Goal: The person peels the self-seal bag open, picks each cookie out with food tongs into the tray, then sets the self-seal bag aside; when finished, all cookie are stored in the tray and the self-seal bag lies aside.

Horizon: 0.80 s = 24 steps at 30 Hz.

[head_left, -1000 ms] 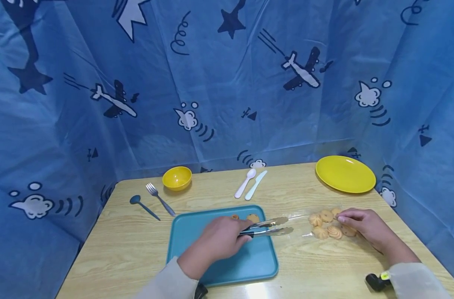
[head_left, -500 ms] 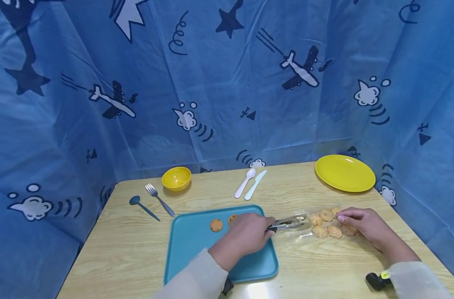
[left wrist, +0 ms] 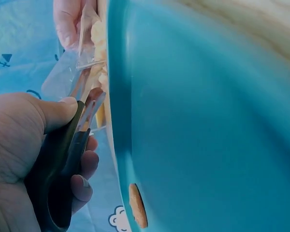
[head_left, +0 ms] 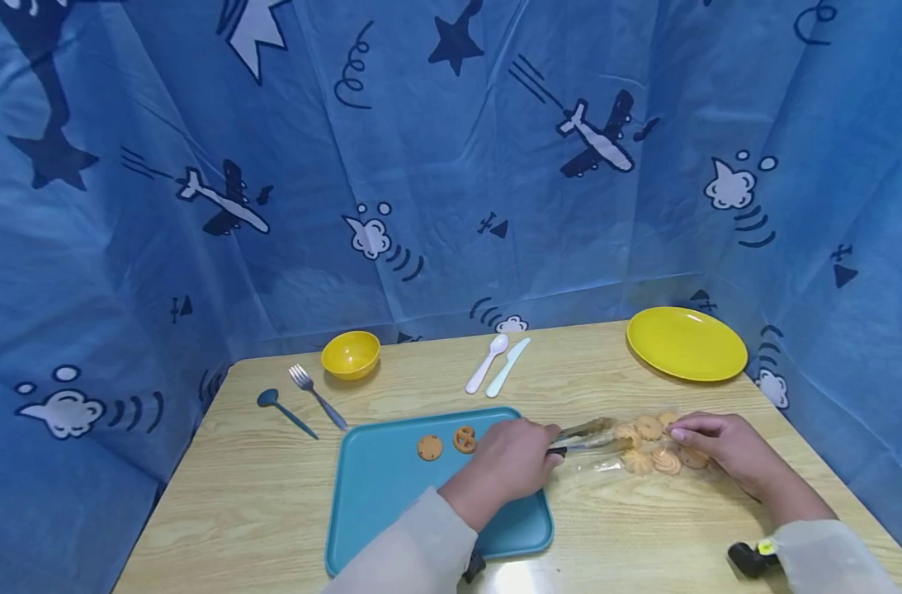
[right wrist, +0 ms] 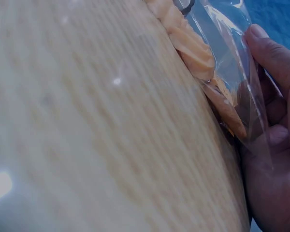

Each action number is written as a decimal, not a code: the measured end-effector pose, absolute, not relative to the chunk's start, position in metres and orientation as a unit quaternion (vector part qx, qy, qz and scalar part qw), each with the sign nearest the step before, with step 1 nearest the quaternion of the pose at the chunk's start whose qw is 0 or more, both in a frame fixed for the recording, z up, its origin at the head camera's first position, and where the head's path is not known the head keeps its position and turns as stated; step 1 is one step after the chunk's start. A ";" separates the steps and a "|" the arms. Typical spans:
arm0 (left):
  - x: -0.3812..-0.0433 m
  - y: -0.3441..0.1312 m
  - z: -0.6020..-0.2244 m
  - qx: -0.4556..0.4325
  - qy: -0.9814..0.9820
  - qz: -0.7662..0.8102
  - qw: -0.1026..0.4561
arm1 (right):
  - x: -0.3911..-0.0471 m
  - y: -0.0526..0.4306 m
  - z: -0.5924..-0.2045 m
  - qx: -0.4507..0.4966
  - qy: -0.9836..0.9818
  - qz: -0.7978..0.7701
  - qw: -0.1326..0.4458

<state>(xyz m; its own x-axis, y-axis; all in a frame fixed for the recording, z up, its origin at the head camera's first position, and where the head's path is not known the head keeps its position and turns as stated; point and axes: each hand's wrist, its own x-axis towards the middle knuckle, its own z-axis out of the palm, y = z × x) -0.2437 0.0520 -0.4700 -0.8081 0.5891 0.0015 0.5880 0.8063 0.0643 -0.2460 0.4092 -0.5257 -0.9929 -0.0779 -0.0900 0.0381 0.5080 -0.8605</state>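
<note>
In the head view my left hand [head_left: 513, 460] holds metal tongs [head_left: 588, 429] with black handles, whose tips reach into a clear plastic bag [head_left: 605, 468]. Several cookies [head_left: 649, 427] lie in that bag on the table. My right hand [head_left: 731, 452] pinches the bag's far right end, and the right wrist view shows the clear film [right wrist: 246, 63] under the thumb. Whether the tips grip a cookie cannot be told. Below my left arm lies a teal tray [head_left: 384, 503], bearing a round cookie [head_left: 430, 448] and a pretzel-shaped cookie [head_left: 465, 440].
Toward the back stand a yellow bowl [head_left: 351, 355] and, at right, a yellow plate [head_left: 687, 345]. A pink spoon [head_left: 488, 365] and pale green knife [head_left: 507, 368] lie between them. A fork [head_left: 318, 398] and dark blue spoon [head_left: 287, 412] lie left, behind the tray.
My left hand has moved right with the tongs, bringing their tips from outside the bag in among the cookies. The tray's two cookies have come into fuller view. My right hand stays put.
</note>
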 end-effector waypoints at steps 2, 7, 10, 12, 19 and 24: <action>-0.245 0.053 -0.470 0.309 0.950 0.029 0.009 | -0.246 0.409 -0.525 -0.005 0.865 -0.497 0.064; -0.247 0.056 -0.468 0.302 0.953 0.031 0.021 | -0.246 0.409 -0.525 -0.004 0.867 -0.493 0.065; -0.247 0.056 -0.467 0.301 0.953 0.033 0.032 | -0.247 0.408 -0.525 -0.005 0.871 -0.486 0.065; -0.248 0.057 -0.467 0.303 0.952 0.033 0.032 | -0.247 0.408 -0.525 -0.004 0.873 -0.484 0.065; -0.249 0.059 -0.468 0.308 0.950 0.032 0.025 | -0.247 0.409 -0.525 -0.001 0.871 -0.486 0.064; -0.249 0.056 -0.467 0.311 0.950 0.030 0.022 | -0.246 0.408 -0.525 -0.001 0.875 -0.480 0.064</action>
